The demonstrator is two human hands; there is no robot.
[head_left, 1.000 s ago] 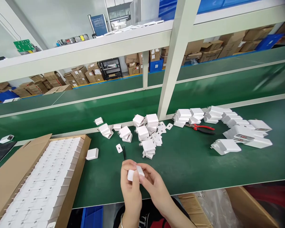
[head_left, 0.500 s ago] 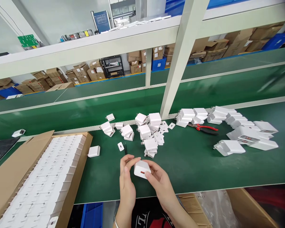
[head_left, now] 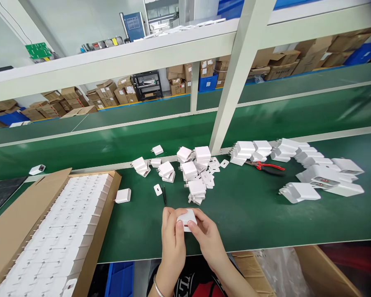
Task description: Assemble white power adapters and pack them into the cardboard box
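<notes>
Left hand and right hand together, fingers closed around 1 small white charger, held just above the near edge of the green bench. Red mark visible on the charger's near face, between the thumbs. Just beyond the hands, black tweezers flat on the mat beside a small white plate. Farther off, a loose heap of white chargers. Right of the heap, red-handled pliers lying near larger white adapters. At left, an open cardboard box packed with rows of white chargers, 1 lone charger just beside its right wall.
</notes>
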